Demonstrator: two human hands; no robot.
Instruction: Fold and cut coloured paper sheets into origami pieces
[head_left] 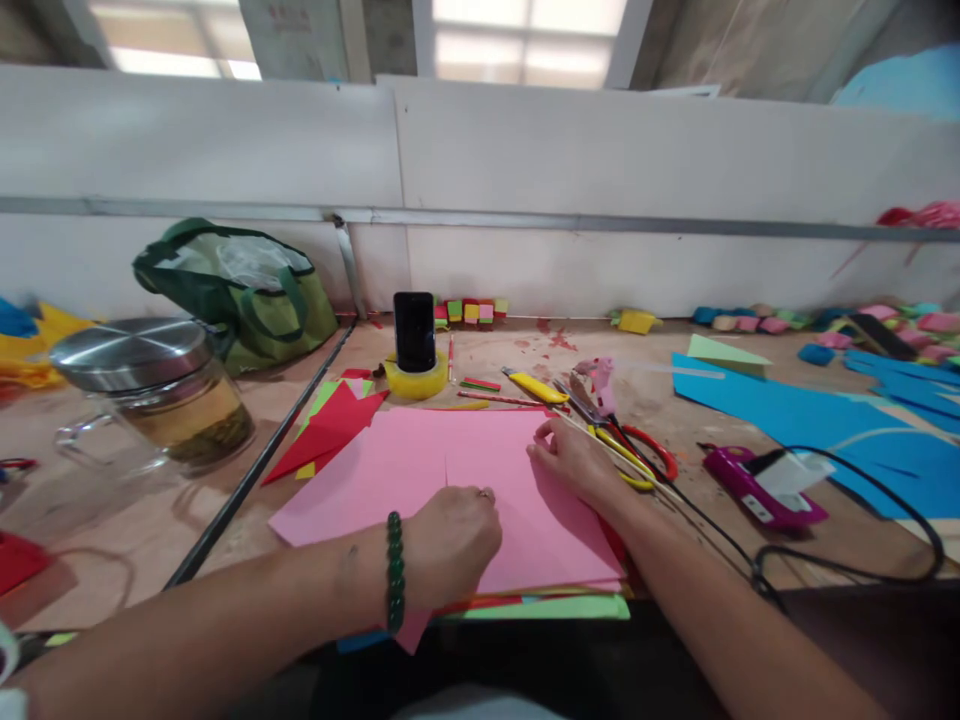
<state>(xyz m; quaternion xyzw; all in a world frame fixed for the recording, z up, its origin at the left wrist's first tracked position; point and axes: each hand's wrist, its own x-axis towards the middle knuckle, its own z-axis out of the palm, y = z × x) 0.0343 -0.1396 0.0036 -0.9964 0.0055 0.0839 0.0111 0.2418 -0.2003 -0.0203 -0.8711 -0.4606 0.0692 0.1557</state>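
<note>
While the table (pixel 225 520) is strewn with craft things, the pink sheet (pixel 420 470) lies flat at its near middle, on a stack (pixel 570 606) of other colours. We judge it light, limp, easily creased and apt to slide, so its free corners are best to take. Our left hand (pixel 450 545), curled, presses it at 6 o'clock. Our right hand (pixel 574 462), fingers spread flat, pins its edge at 3 o'clock, beside the scissors (pixel 637 450).
</note>
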